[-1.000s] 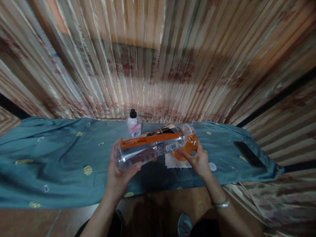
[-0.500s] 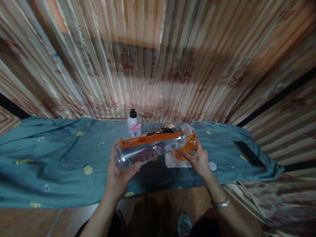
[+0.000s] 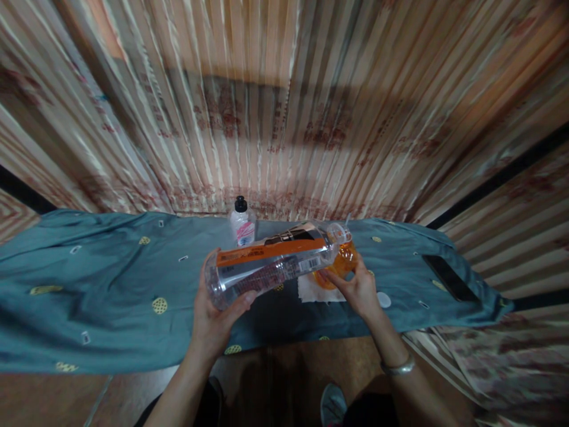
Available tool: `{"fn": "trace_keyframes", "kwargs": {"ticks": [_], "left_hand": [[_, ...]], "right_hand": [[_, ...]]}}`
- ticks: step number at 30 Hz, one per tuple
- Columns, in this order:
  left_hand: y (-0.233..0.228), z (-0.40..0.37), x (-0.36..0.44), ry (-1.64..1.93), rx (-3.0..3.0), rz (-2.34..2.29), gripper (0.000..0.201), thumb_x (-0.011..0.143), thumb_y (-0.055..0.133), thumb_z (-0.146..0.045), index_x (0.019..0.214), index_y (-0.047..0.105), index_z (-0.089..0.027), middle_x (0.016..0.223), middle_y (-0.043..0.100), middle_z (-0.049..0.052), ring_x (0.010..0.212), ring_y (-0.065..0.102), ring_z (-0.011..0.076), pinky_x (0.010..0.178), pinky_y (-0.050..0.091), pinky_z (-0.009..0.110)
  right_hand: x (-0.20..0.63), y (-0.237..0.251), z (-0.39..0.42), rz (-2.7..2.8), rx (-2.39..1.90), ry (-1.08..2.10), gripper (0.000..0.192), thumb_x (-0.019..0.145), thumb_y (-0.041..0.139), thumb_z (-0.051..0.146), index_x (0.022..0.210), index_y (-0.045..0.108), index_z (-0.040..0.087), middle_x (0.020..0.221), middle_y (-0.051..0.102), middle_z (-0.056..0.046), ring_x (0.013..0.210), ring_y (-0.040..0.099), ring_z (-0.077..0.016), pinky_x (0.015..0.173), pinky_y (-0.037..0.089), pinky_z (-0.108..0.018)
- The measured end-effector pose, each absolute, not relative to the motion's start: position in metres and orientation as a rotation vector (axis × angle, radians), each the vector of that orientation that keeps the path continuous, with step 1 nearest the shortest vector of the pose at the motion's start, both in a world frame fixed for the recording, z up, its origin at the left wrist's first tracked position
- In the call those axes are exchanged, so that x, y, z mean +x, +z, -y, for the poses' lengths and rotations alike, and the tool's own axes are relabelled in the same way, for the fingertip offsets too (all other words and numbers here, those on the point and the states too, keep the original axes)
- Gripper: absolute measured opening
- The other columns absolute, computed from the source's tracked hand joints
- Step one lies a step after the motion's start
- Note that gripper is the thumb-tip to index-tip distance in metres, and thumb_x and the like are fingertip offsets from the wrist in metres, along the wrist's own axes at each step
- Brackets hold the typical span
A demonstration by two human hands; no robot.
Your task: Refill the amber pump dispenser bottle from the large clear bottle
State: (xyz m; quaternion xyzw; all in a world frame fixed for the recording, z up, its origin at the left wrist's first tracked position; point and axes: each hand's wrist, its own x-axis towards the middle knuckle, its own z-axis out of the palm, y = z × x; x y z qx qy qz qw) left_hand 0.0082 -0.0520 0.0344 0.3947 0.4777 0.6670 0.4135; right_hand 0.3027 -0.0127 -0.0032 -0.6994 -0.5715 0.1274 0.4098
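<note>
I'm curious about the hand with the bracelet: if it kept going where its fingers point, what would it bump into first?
The right hand already touches the orange glass cup; beyond it, probably the striped wall, though depth is unclear.

big bottle (image 3: 273, 265): an orange band with dark print runs along its label, too blurred to read; a white barcode patch sits near the neck end, its digits too small to make out.
small bottle (image 3: 242, 225): white label with a pink mark, far side of the cloth, no words legible.
wall covering (image 3: 284, 118): rows of red printed characters and figures on striped panels, smeared, unreadable.
cloth (image 3: 111, 284): yellow round motifs and small white marks, no lettering.
</note>
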Motion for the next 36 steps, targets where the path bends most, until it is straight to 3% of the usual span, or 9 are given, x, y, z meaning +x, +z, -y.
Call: {"fn": "trace_keyframes", "kwargs": {"ticks": [14,26,36], "left_hand": [[0.0327,0.0514,0.008,1.679,0.988,-1.188,0.098,0.061,0.1,-0.043,0.146,0.055,-0.026,0.132,0.072,0.008,0.128,0.068,0.0324,0.113,0.055,0.047],[0.0334,0.0512,0.0092,1.698,0.974,-1.174,0.095,0.061,0.1,-0.041,0.144,0.057,-0.025,0.127,0.074,0.006,0.126,0.069,0.0297,0.115,0.053,0.045],[0.0345,0.0517,0.0081,1.674,0.984,-1.196,0.094,0.062,0.099,-0.039,0.145,0.057,-0.025,0.128,0.073,0.007,0.122,0.071,0.0295,0.106,0.059,0.042]], "right_hand": [[0.3039,-0.0075,0.0112,1.425,-1.734,0.333,0.086,0.071,0.078,0.073,0.134,0.063,0.017,0.112,0.084,-0.017,0.1,0.081,-0.0388,0.084,0.063,-0.048],[0.3053,-0.0074,0.0108,1.448,-1.739,0.316,0.089,0.071,0.077,0.074,0.138,0.061,0.017,0.114,0.083,-0.017,0.102,0.08,-0.0392,0.085,0.063,-0.048],[0.3036,-0.0041,0.0118,1.443,-1.743,0.335,0.087,0.071,0.078,0.073,0.137,0.062,0.018,0.114,0.084,-0.016,0.102,0.081,-0.0388,0.084,0.064,-0.047]]}}
